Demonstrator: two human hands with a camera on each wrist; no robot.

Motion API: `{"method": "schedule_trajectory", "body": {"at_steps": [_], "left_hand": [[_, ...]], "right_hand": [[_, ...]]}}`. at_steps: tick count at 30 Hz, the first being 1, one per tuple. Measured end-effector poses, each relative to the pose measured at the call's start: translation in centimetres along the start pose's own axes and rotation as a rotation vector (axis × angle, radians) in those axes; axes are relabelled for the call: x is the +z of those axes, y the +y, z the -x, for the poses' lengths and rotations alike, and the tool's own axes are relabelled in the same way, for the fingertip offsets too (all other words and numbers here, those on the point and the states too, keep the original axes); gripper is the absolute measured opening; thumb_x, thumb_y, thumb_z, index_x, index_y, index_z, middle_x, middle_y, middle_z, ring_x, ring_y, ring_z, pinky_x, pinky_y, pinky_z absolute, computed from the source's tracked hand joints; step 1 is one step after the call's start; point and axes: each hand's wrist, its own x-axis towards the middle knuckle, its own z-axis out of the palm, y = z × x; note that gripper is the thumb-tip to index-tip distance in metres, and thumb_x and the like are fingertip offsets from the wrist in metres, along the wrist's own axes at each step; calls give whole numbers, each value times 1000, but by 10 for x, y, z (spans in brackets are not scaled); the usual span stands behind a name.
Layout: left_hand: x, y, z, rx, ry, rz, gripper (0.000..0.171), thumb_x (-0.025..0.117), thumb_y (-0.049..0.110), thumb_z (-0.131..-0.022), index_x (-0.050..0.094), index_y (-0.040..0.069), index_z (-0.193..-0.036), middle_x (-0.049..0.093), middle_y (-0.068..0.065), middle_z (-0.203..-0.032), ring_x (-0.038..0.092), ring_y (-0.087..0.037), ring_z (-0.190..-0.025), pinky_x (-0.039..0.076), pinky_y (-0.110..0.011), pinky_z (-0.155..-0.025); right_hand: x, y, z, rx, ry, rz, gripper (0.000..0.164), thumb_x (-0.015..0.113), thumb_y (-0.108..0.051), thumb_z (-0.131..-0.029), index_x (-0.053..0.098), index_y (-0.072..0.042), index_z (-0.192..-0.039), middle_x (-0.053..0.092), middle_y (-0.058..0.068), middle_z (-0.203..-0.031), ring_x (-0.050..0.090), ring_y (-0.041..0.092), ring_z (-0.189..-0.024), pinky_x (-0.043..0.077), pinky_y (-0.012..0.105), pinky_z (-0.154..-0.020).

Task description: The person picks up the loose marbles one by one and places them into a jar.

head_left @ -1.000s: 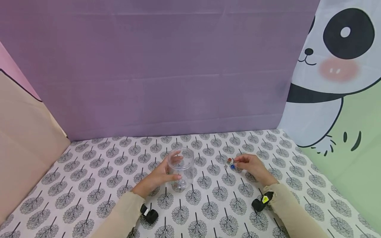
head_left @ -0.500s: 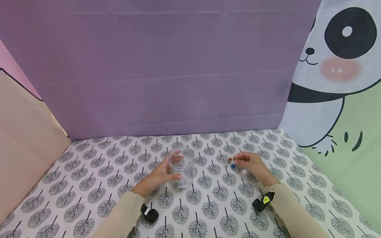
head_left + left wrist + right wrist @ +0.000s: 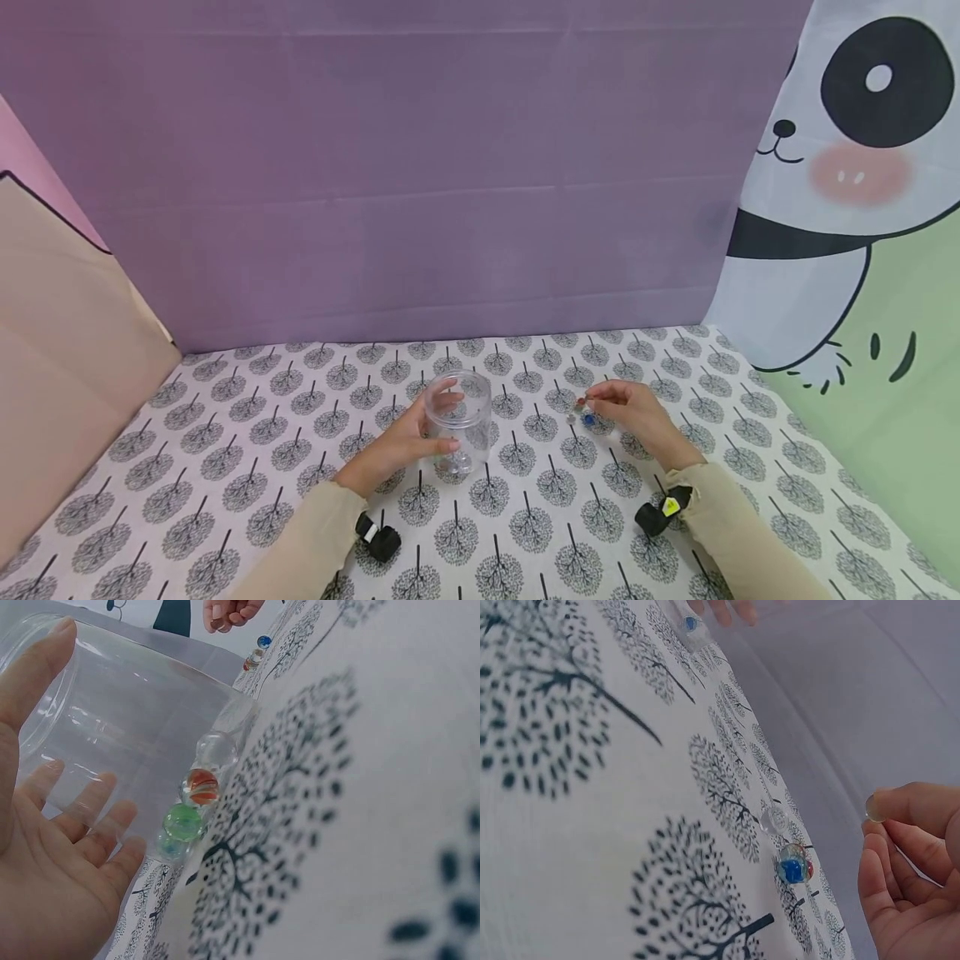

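My left hand (image 3: 416,433) grips a clear plastic jar (image 3: 476,437) that stands upright on the cloth, thumb on one side and fingers on the other. Several glass marbles lie at its bottom, among them an orange-striped marble (image 3: 201,786) and a green marble (image 3: 182,822). To the right, my right hand (image 3: 633,414) pinches a small, pale clear marble (image 3: 873,808) between thumb and fingertips, just above the cloth. Close by on the cloth lie a blue marble (image 3: 588,420), a clear marble (image 3: 572,419) and a reddish marble (image 3: 580,403), partly overlapped in the right wrist view.
A white cloth (image 3: 300,425) printed with dark trees covers the table. Behind it hangs a purple curtain (image 3: 420,183). A panda-printed sheet (image 3: 795,300) hangs at the right, and a beige sheet (image 3: 67,350) borders the left side.
My right hand has risen slightly from the cloth with the pinched marble. My left hand and the jar have stayed in place.
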Motion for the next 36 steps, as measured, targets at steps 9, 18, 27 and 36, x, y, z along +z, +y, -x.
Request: {"method": "schedule_trajectory", "body": {"at_steps": [9,18,27,36], "left_hand": [[0,2,0,3,0,34,89,73,20,-79,18,32,-149,29,-5,-154,25,-32,-141,23,-63,-111],[1,1,-1,-4,-4,30,89,72,17,-81,17,31,-149,28,-5,-154,26,-31,-141,24,-61,-111],[1,1,-2,-12,-5,48,89,72,14,-80,18,34,-148,28,-4,-154,24,-31,-143,21,-61,-112],[1,1,-2,-24,0,28,88,73,17,-81,19,37,-147,29,-3,-154,30,-30,-139,27,-60,-110]], "right_hand": [[4,-6,-2,-54,-31,-46,35,63,-18,-89,59,3,-117,66,16,-110,62,26,-98,51,34,-90],[12,-15,-2,-82,-80,-69,38,63,-21,-89,58,2,-119,62,21,-119,59,33,-106,50,38,-94],[21,-28,-7,-68,-92,-58,36,63,-21,-90,59,-1,-119,62,20,-118,57,34,-105,52,38,-89],[28,-35,-10,-77,-93,-64,35,65,-19,-88,60,1,-117,64,18,-113,59,33,-101,53,36,-85]]}}
